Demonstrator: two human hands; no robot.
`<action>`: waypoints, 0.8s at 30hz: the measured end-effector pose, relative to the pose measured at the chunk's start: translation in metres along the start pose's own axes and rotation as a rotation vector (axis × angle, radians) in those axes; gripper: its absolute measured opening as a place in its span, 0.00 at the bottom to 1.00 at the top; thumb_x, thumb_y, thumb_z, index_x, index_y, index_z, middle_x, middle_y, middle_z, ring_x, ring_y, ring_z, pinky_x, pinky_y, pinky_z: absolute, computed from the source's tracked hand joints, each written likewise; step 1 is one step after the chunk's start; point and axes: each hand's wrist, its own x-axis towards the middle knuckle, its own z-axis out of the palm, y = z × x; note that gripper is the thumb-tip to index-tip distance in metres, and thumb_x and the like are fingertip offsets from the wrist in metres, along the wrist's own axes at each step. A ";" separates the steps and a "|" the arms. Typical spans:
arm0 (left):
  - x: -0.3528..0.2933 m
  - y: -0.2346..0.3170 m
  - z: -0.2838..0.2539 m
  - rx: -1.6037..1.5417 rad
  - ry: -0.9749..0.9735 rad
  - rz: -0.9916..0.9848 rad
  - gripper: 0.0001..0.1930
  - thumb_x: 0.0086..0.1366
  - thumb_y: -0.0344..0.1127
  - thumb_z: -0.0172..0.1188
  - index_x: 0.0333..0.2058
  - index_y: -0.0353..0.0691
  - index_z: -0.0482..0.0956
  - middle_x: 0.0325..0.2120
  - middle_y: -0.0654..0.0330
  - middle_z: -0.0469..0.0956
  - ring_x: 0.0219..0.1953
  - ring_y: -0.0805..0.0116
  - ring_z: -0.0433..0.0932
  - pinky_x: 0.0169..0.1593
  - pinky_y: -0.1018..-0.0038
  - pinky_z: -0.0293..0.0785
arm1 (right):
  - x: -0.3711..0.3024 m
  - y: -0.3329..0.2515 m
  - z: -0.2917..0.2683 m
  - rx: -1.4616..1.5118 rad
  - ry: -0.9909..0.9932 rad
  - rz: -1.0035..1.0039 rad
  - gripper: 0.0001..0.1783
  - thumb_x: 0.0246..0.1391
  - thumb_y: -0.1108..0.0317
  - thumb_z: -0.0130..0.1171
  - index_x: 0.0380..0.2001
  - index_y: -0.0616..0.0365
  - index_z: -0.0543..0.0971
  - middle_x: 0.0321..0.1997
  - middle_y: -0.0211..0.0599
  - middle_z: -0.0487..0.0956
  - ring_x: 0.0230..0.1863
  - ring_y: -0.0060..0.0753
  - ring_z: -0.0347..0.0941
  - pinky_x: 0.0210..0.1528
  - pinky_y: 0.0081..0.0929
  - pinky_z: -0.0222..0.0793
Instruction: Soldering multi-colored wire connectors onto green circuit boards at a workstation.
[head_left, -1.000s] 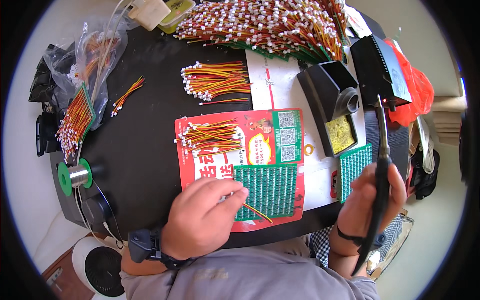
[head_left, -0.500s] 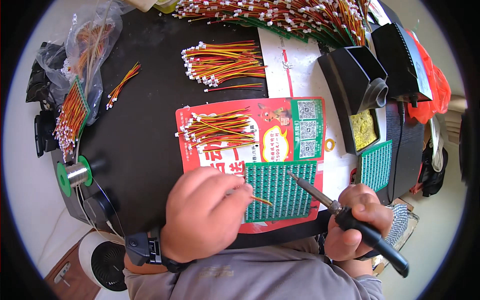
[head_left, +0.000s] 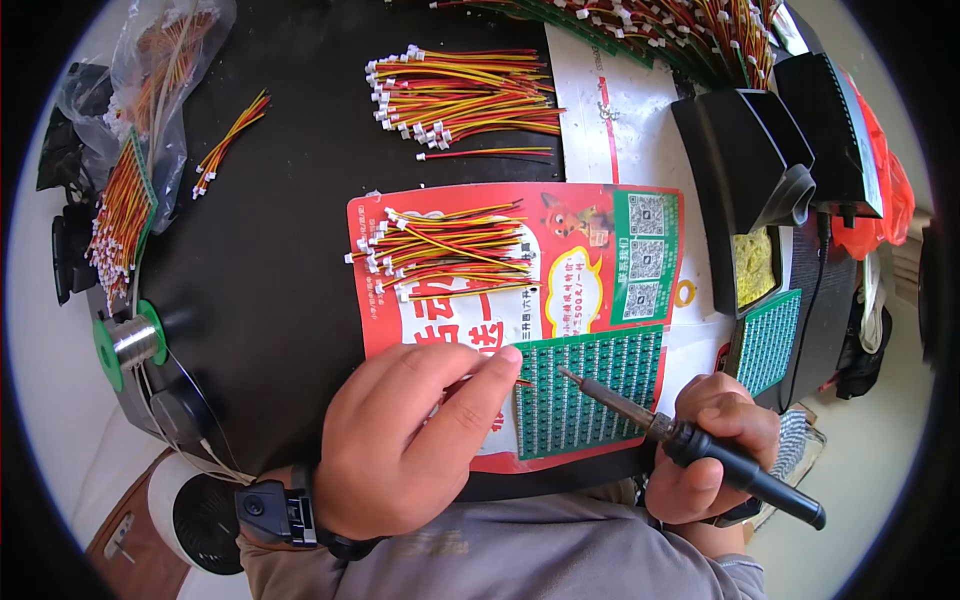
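Note:
My right hand (head_left: 715, 450) is wrapped round the black handle of a soldering iron (head_left: 640, 412), whose tip hangs over the green circuit board panel (head_left: 590, 400). At the panel's left edge, my left hand (head_left: 410, 430) pinches a short wire lead (head_left: 523, 381); only its tip shows past the fingers, the rest being hidden. The panel carries rows of small boards and lies on a red printed sheet (head_left: 370, 330). On that sheet, beyond my left hand, rests a bunch of red, yellow and black wire leads (head_left: 450, 250) with white connectors.
A larger wire bunch (head_left: 470, 100) lies farther back. Solder wire sits on a green spool (head_left: 132, 342) at the left. To the right stand a black iron holder (head_left: 745, 150) with a yellow sponge (head_left: 755, 268) and a second green panel (head_left: 768, 342).
The view has shifted slightly. My left fingers have turned, so less of the wire lead shows, now at the panel's left edge. The iron's tip has moved left over the panel.

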 end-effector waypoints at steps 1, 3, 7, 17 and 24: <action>-0.002 0.000 -0.001 0.038 -0.014 0.007 0.14 0.46 0.18 0.67 0.36 0.32 0.84 0.28 0.57 0.78 0.26 0.61 0.77 0.30 0.68 0.73 | 0.001 0.001 -0.005 0.001 -0.034 -0.025 0.26 0.57 0.50 0.66 0.41 0.59 0.69 0.21 0.33 0.71 0.21 0.30 0.69 0.24 0.29 0.66; -0.005 -0.001 -0.002 0.113 -0.044 0.021 0.15 0.46 0.19 0.67 0.36 0.32 0.84 0.27 0.57 0.77 0.26 0.60 0.76 0.30 0.69 0.73 | 0.002 0.001 -0.008 -0.007 -0.056 -0.078 0.26 0.55 0.52 0.69 0.43 0.60 0.70 0.21 0.33 0.72 0.21 0.32 0.71 0.23 0.30 0.68; -0.007 -0.003 0.007 0.107 -0.061 0.100 0.15 0.45 0.19 0.68 0.35 0.32 0.84 0.27 0.58 0.76 0.29 0.60 0.75 0.31 0.68 0.72 | 0.000 0.006 0.003 -0.068 0.077 -0.189 0.27 0.58 0.50 0.66 0.43 0.60 0.67 0.20 0.32 0.69 0.18 0.30 0.68 0.20 0.29 0.66; 0.001 0.004 0.018 0.073 -0.048 0.190 0.12 0.45 0.19 0.68 0.33 0.31 0.84 0.29 0.57 0.78 0.29 0.60 0.76 0.31 0.68 0.72 | -0.003 0.002 -0.002 -0.021 0.144 -0.157 0.27 0.62 0.43 0.57 0.42 0.58 0.67 0.21 0.31 0.67 0.20 0.25 0.62 0.23 0.25 0.57; 0.011 0.021 -0.011 0.090 -0.073 0.075 0.13 0.45 0.17 0.68 0.33 0.31 0.83 0.26 0.57 0.77 0.26 0.59 0.76 0.29 0.68 0.72 | 0.000 0.002 -0.024 -0.047 -0.006 -0.214 0.30 0.51 0.50 0.73 0.40 0.65 0.72 0.20 0.35 0.73 0.18 0.30 0.69 0.21 0.27 0.66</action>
